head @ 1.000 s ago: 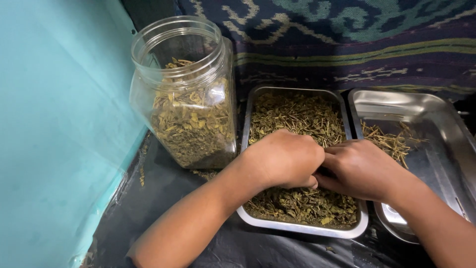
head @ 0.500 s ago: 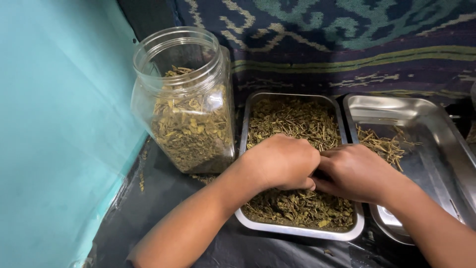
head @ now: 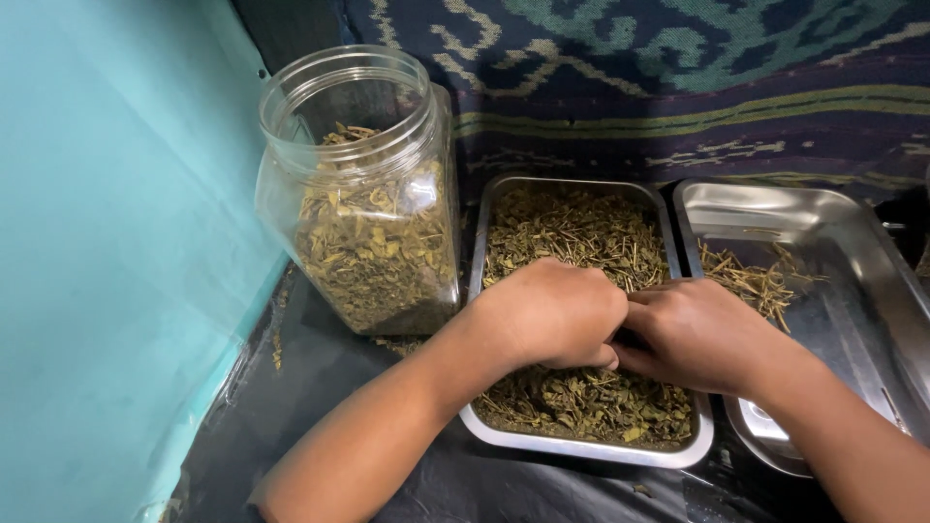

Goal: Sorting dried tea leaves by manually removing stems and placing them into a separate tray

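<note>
Hands meet over the middle of a rectangular steel tray (head: 591, 447) heaped with dried green-brown herb leaves (head: 581, 232) and thin stems. The left hand (head: 554, 315) lies knuckles up, fingers curled under into a loose fist that presses into the herb; the right hand (head: 699, 334) comes in from the right side, its fingers tucked toward the left hand so that the two touch. Both are curled closed with their fingertips buried or hidden beneath the palms, so whether they pinch any leaf or stem I cannot tell. The herb fills the tray from its far end to its near rim, showing both above and below the hands.

Just right of this tray, rim to rim, sits a second steel tray (head: 833, 208), mostly bare metal, with a small scatter of pale dry stems (head: 751, 276) at its left side. To the left of the filled tray stands a clear plastic jar (head: 363, 194), lid off, upright, more than half full of the same kind of dried leaf. Everything rests on a black sheet (head: 320, 387) covering the tabletop, where a few crumbs lie near the jar's base. A turquoise wall (head: 116, 242) closes the left side, and a dark woven cloth (head: 678, 77) with green and purple patterning hangs behind the trays.
</note>
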